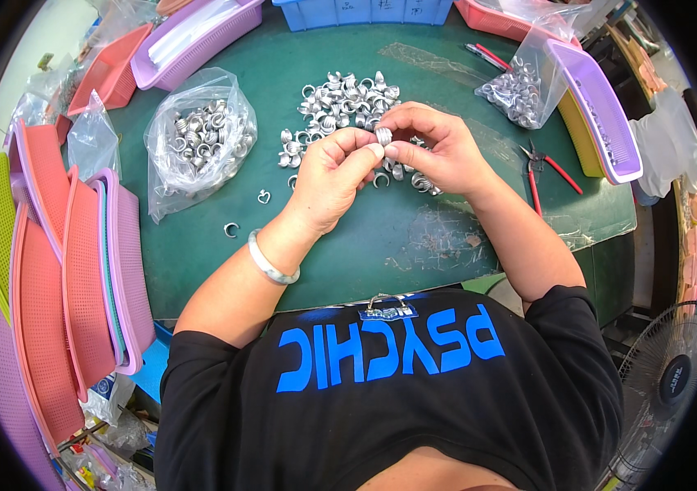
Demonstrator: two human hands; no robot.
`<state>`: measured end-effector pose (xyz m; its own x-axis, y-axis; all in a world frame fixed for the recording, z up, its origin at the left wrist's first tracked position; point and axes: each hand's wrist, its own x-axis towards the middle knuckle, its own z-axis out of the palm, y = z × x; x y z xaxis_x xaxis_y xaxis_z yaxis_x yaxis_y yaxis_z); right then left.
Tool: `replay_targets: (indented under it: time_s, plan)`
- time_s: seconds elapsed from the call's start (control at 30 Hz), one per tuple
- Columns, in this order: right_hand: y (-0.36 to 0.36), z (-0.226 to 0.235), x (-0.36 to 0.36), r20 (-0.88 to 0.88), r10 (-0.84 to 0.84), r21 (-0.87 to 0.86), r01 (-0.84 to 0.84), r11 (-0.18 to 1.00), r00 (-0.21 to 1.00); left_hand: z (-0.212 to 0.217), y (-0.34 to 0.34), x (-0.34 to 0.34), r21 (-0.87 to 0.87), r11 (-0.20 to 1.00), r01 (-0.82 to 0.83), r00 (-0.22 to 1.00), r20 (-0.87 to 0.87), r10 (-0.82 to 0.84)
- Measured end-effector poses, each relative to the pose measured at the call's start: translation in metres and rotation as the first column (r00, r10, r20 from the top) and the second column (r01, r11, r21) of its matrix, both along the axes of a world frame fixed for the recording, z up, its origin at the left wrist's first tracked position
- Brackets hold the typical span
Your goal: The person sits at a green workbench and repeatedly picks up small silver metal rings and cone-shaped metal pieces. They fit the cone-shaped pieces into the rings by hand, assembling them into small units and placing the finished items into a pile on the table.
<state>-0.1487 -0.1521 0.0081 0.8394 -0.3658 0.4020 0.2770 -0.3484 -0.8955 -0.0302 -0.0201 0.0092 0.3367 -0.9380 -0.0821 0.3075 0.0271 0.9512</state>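
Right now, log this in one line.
left hand: holding silver ribbed metal ring; right hand: holding same ring; ahead: loose silver metal rings on green tabletop; right: red-handled pliers

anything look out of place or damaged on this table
Two small pieces lie apart from the pile, toward its near left: a heart-shaped one and a C-shaped ring. Both look like strays. The green tabletop also looks worn, with pale scuffs on its right side.
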Motion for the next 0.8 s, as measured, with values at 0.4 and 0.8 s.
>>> replay_targets:
  time_s: [0.4, 0.8]
  plan:
    - [0.001, 0.002, 0.000, 0.015, -0.017, -0.028, 0.018, 0.999, 1.000, -0.001, -0.001, 0.000, -0.062, 0.998, -0.001, 1.000, 0.010, 0.001]
    - [0.004, 0.008, -0.001, 0.078, -0.055, -0.205, 0.070, 0.976, 0.995, -0.003, -0.004, -0.001, -0.180, 0.984, -0.003, 0.999, 0.052, 0.013]
